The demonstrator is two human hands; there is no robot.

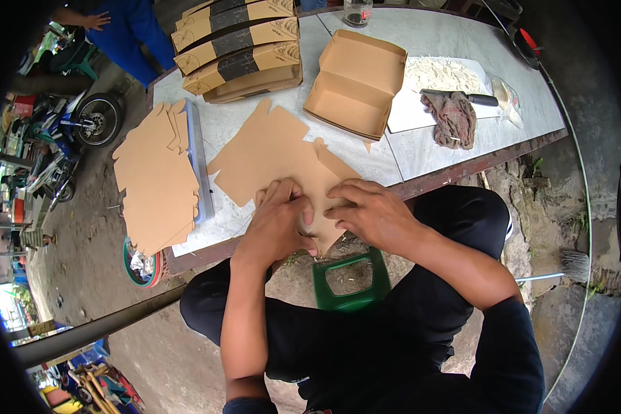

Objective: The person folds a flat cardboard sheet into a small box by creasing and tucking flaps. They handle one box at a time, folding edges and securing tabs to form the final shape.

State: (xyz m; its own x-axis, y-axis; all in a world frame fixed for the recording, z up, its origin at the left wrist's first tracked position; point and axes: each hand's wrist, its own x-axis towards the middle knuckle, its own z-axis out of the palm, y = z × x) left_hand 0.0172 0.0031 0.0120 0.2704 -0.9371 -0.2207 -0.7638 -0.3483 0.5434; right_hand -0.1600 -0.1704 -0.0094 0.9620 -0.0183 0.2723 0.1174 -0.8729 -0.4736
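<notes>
On the pale marble-like table (448, 41), outdoors, the left hand (277, 224) and right hand (372, 210) are pressing spread fingers on a flat brown cardboard box blank (276, 148).

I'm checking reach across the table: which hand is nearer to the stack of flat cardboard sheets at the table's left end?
Left. The left hand presses the flat cardboard cutout just right of the stack of flat sheets; the right hand lies farther right on the same cutout.
</notes>
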